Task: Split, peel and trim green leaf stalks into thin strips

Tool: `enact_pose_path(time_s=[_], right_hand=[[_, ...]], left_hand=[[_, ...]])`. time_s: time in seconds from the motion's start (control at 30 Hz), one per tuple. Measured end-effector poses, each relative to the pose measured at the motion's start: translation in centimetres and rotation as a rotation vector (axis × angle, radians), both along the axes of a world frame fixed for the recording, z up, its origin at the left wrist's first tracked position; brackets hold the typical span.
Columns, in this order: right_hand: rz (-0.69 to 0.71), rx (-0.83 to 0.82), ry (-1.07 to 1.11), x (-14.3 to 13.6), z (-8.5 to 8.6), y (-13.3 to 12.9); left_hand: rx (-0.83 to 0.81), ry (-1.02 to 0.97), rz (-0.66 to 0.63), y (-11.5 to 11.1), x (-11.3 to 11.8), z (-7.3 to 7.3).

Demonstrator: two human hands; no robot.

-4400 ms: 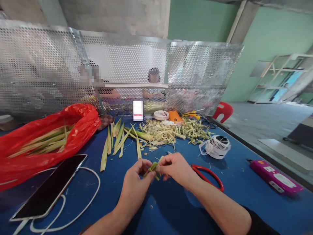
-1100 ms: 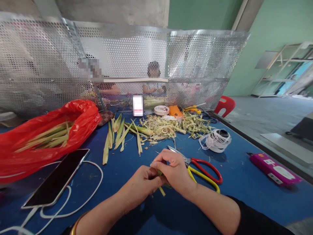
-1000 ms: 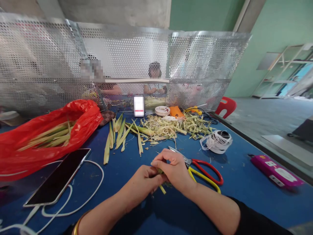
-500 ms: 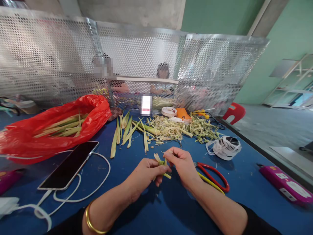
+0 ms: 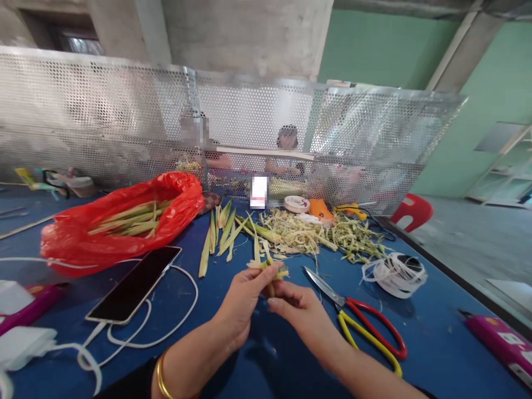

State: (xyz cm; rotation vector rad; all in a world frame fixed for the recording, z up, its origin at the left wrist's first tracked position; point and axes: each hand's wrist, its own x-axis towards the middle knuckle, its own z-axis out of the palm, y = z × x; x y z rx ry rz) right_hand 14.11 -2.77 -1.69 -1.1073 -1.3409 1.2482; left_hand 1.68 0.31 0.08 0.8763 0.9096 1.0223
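Both hands meet over the blue table (image 5: 208, 310) around a small bundle of folded green-yellow leaf strips (image 5: 270, 270). My left hand (image 5: 246, 296) pinches the bundle between thumb and fingers, with strip ends sticking out above. My right hand (image 5: 297, 305) is closed at the bundle's lower end, its fingertips partly hidden behind it. Just right of my right hand lie scissors (image 5: 343, 302) with one red and one yellow handle, their blades apart. Behind the hands are long pale leaves (image 5: 226, 227) and piles of shredded strips (image 5: 286, 230).
At left are a red plastic bag (image 5: 124, 260) of leaves, a phone (image 5: 135, 285) and white cables. A roll of white ribbon (image 5: 399, 275), tape (image 5: 296, 204) and a purple case (image 5: 496, 343) are on the table. People sit behind the perforated metal screen (image 5: 257, 105).
My right hand has moved down and in against the bundle, uncovering the scissor blades. The bundle now stands more upright in my left hand. The whole view has shifted.
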Motion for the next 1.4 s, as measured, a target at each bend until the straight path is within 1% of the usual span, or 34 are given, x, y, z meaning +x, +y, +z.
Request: enact_pose_path(time_s=[0.07, 0.13, 0.27, 0.4, 0.53, 0.6, 0.67, 0.73, 0.8, 0.97, 1.0, 1.07, 1.13, 1.2, 1.27, 1.33, 1.4], right_hand=[[-0.036, -0.001, 0.039, -0.5, -0.3, -0.2], [-0.070, -0.035, 0.079, -0.6, -0.5, -0.2], [-0.103, -0.014, 0.140, -0.4, -0.1, -0.3], [-0.054, -0.016, 0.123, -0.5, 0.2, -0.7], [0.010, -0.007, 0.034, -0.8, -0.2, -1.1], [0.015, 0.014, 0.013, -0.7, -0.4, -1.1], [0.007, 0.030, 0.018, -0.7, -0.4, -1.0], [0.002, 0.044, 0.014, -0.6, -0.3, -1.0], [-0.001, 0.069, -0.036, -0.6, -0.2, -1.0], [-0.008, 0.158, -0.274, -0.1, -0.2, -1.1], [-0.032, 0.166, -0.319, 0.2, -0.1, -1.0], [-0.131, 0.158, -0.346, 1.0, 0.1, -0.5], [-0.224, 0.121, -0.258, 1.7, 0.5, 0.0], [-0.217, 0.083, -0.140, 2.2, 0.9, 0.5], [-0.174, 0.074, -0.099, 2.3, 1.1, 0.7], [-0.169, 0.080, -0.134, 2.2, 1.1, 0.7], [-0.173, 0.090, -0.190, 2.0, 1.1, 0.5]], left_hand=[[-0.001, 0.004, -0.059, -0.3, 0.3, -0.3], [0.012, -0.021, -0.120, -0.4, 0.5, -0.4], [0.075, -0.089, -0.205, -0.3, 0.3, -0.4], [0.087, -0.048, -0.197, 0.0, -0.2, 0.2], [0.133, 0.087, -0.102, 0.3, -0.9, 1.1], [0.144, 0.126, -0.125, 0.3, -1.1, 1.3], [0.125, 0.137, -0.195, 0.3, -1.1, 1.2], [0.121, 0.138, -0.238, 0.2, -0.9, 1.1], [0.131, 0.136, -0.223, 0.2, -0.8, 1.0], [0.107, 0.143, -0.156, 0.5, -0.9, 1.1], [0.106, 0.153, -0.149, 0.6, -1.0, 1.1], [0.108, 0.179, -0.145, 0.7, -1.2, 1.1], [0.101, 0.185, -0.189, 0.7, -1.3, 1.2], [0.075, 0.150, -0.282, 0.6, -1.4, 1.3], [0.046, 0.101, -0.364, 0.4, -1.4, 1.3], [0.027, 0.116, -0.385, 0.3, -1.3, 1.3], [0.012, 0.187, -0.349, 0.3, -1.2, 1.2]])
